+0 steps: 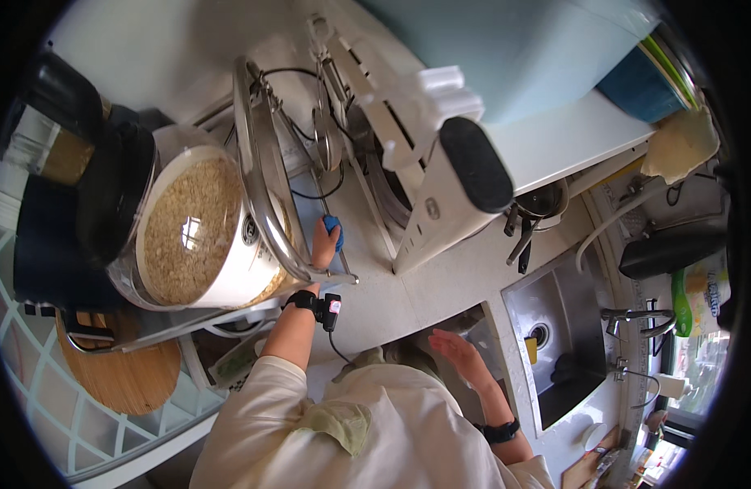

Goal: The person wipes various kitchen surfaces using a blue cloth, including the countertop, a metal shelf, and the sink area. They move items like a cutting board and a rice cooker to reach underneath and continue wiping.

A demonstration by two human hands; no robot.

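Note:
My left hand [324,239] grips a crumpled blue cloth [334,230] and presses it near the bare metal rails of a rack [265,220]. That arm passes beside the rack's curved chrome tube, close to a large clear container of oat-like flakes [189,226]. My right hand [458,354] hangs in the air before my body, holding nothing, with its fingers extended. Beneath it is an opening in the counter front. To the right of the left hand, a white appliance or stand [436,195] with a black top rises from the counter [375,305].
A steel sink [571,293] with a faucet [638,318] lies at right, and pans [537,208] stand behind it. At lower left is a round wooden board [125,373]. A black cable [317,195] loops behind the rack, and another runs from my left wristband [314,304].

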